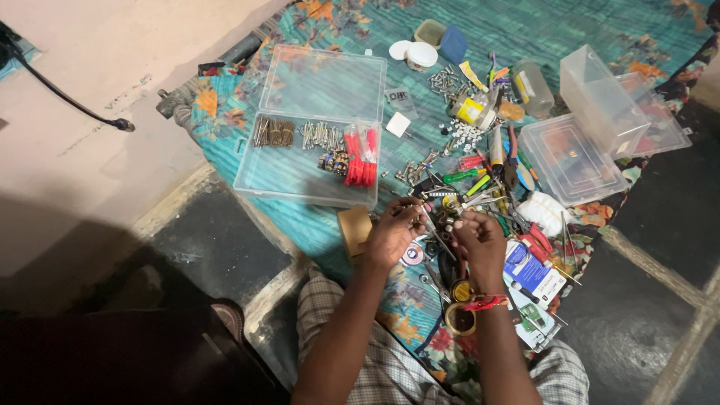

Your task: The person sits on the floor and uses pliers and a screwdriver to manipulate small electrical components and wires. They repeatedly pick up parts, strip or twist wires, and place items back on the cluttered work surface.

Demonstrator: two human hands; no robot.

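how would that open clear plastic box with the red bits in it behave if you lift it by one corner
The open clear box looks thin-walled, so it would probably flex. Its lid lies hinged flat and would likely flop. The loose nails and red pieces inside would probably slide.

I log: blue-and-white flat card package (531,271), 4 o'clock of my right hand (480,241) | small white label card with dark print (398,97), 12 o'clock | yellow-labelled small package (471,109), 1 o'clock | plain brown cardboard box (354,227), 9 o'clock of left hand (391,232).
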